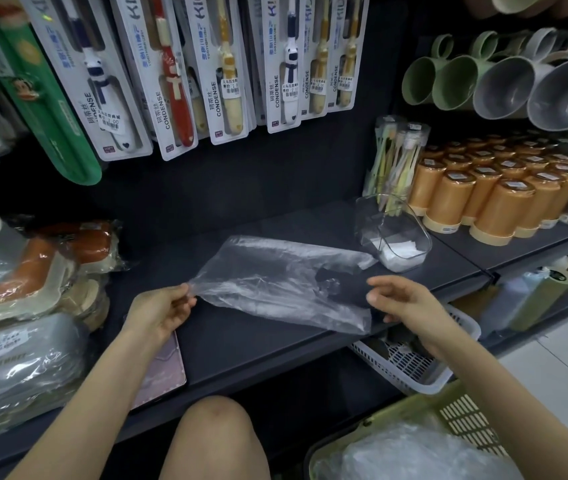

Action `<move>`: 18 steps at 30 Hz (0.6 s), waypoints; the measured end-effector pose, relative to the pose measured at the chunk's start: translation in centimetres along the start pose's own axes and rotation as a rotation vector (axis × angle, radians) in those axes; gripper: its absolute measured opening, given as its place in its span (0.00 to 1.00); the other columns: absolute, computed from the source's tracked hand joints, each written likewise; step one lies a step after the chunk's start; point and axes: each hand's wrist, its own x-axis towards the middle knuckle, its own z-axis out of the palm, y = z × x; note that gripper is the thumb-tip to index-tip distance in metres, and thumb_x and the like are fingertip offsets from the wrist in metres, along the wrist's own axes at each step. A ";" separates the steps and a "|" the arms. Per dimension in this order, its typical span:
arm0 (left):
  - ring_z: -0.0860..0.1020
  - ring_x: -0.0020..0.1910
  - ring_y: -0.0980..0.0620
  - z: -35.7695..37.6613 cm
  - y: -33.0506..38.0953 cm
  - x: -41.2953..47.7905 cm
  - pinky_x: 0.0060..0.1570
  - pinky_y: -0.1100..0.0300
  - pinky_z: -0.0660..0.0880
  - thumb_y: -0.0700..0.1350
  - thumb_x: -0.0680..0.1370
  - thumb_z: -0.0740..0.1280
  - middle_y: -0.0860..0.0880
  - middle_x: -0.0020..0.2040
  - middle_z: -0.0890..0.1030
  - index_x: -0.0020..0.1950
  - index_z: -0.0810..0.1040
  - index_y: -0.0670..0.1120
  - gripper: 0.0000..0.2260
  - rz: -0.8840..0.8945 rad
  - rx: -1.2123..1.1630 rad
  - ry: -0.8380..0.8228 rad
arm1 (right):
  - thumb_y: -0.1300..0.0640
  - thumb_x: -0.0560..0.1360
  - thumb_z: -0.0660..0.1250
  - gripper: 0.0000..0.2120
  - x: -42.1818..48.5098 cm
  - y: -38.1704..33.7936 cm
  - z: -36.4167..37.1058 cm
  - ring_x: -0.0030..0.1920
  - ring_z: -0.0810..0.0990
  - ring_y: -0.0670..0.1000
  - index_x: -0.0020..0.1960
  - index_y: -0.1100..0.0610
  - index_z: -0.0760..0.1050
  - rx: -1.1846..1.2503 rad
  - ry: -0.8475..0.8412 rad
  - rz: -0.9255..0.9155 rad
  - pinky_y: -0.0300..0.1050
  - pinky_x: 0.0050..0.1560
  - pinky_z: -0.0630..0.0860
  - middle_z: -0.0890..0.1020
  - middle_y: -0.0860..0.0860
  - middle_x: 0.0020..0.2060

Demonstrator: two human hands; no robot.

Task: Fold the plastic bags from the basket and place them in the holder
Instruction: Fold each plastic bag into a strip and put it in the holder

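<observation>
Left hand (pixel 161 310) is pinching one corner of an unfolded bag (pixel 275 282) lying spread between both sets of fingers; the right hand's (pixel 404 303) grip cannot be told. Beyond the right fingers, the holder (pixel 367 220) is showing folded white pieces, probably bags; below them the basket (pixel 462 420) is holding more, so much work is probably remaining.

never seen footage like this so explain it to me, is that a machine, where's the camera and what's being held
No machine: the grips are a person's bare hands. The one camera sits on their head, looking down at a shop shelf. The left grip pinches one end of a clear bag spread over the shelf; the right grip is at the other end, its hold unclear. A clear holder stands behind, something white inside. A green basket of plastic sits bottom right.
</observation>
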 end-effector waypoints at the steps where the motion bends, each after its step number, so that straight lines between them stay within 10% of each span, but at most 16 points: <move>1: 0.76 0.21 0.58 0.3 -0.1 -0.2 0.21 0.70 0.72 0.34 0.79 0.65 0.44 0.32 0.79 0.42 0.76 0.38 0.06 0.030 0.044 0.001 | 0.58 0.73 0.72 0.12 -0.1 0.3 0.4 0.46 0.79 0.49 0.56 0.52 0.79 -0.109 -0.012 -0.011 0.40 0.45 0.76 0.81 0.51 0.45; 11: 0.79 0.23 0.56 0.6 -0.4 -0.7 0.23 0.68 0.74 0.33 0.80 0.62 0.41 0.37 0.79 0.45 0.75 0.40 0.06 0.129 0.120 -0.005 | 0.39 0.77 0.61 0.17 -2.3 1.6 2.8 0.40 0.80 0.49 0.51 0.51 0.76 -0.783 0.221 -0.038 0.45 0.40 0.76 0.81 0.46 0.36; 18: 0.79 0.28 0.52 0.6 -0.4 -1.0 0.24 0.68 0.74 0.33 0.79 0.62 0.42 0.37 0.80 0.44 0.75 0.40 0.06 0.053 0.073 -0.042 | 0.63 0.77 0.68 0.13 -3.1 1.7 4.3 0.27 0.76 0.51 0.60 0.62 0.71 0.156 0.191 0.199 0.42 0.26 0.73 0.77 0.56 0.32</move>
